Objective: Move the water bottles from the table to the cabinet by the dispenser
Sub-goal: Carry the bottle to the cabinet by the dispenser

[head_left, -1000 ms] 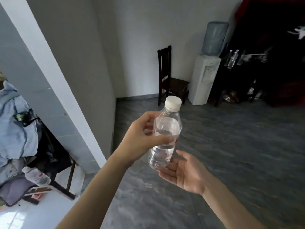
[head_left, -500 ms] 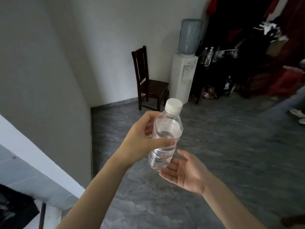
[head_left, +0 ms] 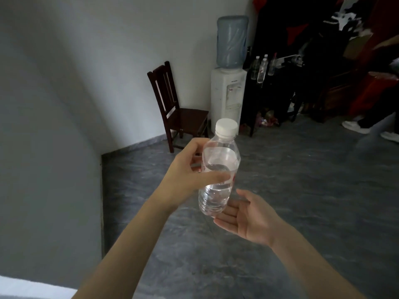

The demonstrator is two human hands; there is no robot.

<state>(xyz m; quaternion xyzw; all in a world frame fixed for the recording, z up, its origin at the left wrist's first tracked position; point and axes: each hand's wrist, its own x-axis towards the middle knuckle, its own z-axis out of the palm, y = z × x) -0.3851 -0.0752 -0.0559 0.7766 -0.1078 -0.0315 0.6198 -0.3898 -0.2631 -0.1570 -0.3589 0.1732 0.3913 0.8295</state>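
Item: water bottle (head_left: 218,169), frame centre, upright, left hand (head_left: 185,173) wrapped round its middle; right hand (head_left: 248,219) open, cupped just below its base. Since a second ago, dispenser (head_left: 228,83) and dark cabinet (head_left: 278,87), upper right, shifted toward centre: carry under way, cabinet well apart.

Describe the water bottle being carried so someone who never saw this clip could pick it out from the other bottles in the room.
Start at the white water dispenser against the far wall; small bottles stand on the dark cabinet to its right. The carried bottle is in the foreground, in mid-air over the grey floor. Unlike those, it is gripped by the left hand, above the open right hand, white-capped and roughly half full.
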